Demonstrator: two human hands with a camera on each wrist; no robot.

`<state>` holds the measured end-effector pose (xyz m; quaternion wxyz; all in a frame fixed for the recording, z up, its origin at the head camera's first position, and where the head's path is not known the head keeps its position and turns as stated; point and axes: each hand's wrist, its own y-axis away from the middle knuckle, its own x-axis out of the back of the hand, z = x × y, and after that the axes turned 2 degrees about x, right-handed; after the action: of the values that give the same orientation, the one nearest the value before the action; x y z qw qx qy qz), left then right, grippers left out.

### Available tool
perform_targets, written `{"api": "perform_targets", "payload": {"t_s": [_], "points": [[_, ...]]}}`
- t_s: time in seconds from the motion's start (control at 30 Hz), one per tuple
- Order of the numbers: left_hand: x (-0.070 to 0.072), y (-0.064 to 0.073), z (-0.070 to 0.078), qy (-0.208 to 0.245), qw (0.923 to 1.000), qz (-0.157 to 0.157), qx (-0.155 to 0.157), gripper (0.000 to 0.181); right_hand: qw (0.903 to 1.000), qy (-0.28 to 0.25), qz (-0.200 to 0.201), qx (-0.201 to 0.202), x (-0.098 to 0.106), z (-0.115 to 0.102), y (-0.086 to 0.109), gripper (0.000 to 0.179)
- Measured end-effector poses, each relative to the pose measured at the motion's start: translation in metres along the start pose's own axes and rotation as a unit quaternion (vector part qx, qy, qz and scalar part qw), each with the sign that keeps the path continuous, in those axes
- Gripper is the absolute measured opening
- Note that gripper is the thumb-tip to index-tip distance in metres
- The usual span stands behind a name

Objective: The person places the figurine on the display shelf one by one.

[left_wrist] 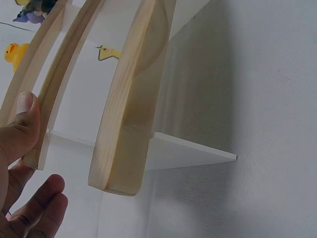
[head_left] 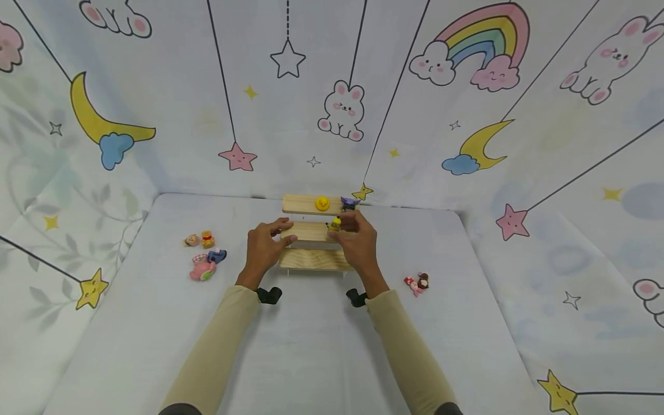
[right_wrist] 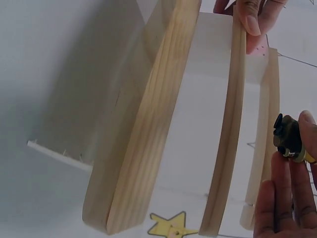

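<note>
A small three-tier wooden shelf stands in the middle of the head view, on white supports. My left hand (head_left: 261, 248) pinches the left end of its middle board (head_left: 309, 231), thumb on the front edge in the left wrist view. My right hand (head_left: 361, 245) holds a small yellow-and-dark figurine (head_left: 335, 223) between thumb and fingers, close over the right part of that board. On the top board (head_left: 300, 204) sit a yellow duck (head_left: 322, 203) and a purple-and-dark figurine (head_left: 350, 204). The bottom board (head_left: 313, 260) lies in front, below both hands.
Left on the white cloth lie several small toys, among them a yellow-and-red bear (head_left: 207, 239), a blue figurine (head_left: 217, 256) and a pink one (head_left: 202, 270). To the right lie a pink-and-red figurine (head_left: 413, 285) and a brown one (head_left: 423, 280). A printed cloth backdrop (head_left: 311, 115) rises behind.
</note>
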<state>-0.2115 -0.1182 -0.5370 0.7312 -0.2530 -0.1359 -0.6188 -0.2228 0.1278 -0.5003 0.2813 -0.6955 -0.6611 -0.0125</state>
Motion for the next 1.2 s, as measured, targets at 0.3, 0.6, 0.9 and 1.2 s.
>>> {"api": "perform_targets", "payload": {"t_s": [0.3, 0.6, 0.9, 1.2], "points": [[0.000, -0.001, 0.000, -0.001, 1.0000, -0.003, 0.005, 0.048, 0.9998, 0.007, -0.008, -0.018, -0.012, -0.004, -0.002, 0.044], [0.001, 0.000, 0.001, -0.007, 0.9999, -0.003, 0.009, 0.049, 0.9996, 0.012, -0.009, -0.022, -0.023, -0.004, -0.004, 0.041], [0.000, 0.000, 0.001, -0.011, 0.9999, 0.000, 0.001, 0.049, 0.9987, 0.034, -0.017, -0.033, -0.028, -0.003, -0.006, 0.039], [0.000, -0.001, 0.000, -0.015, 0.9999, -0.003, 0.007, 0.049, 0.9983, 0.046, -0.035, -0.008, -0.029, -0.002, -0.006, 0.040]]}}
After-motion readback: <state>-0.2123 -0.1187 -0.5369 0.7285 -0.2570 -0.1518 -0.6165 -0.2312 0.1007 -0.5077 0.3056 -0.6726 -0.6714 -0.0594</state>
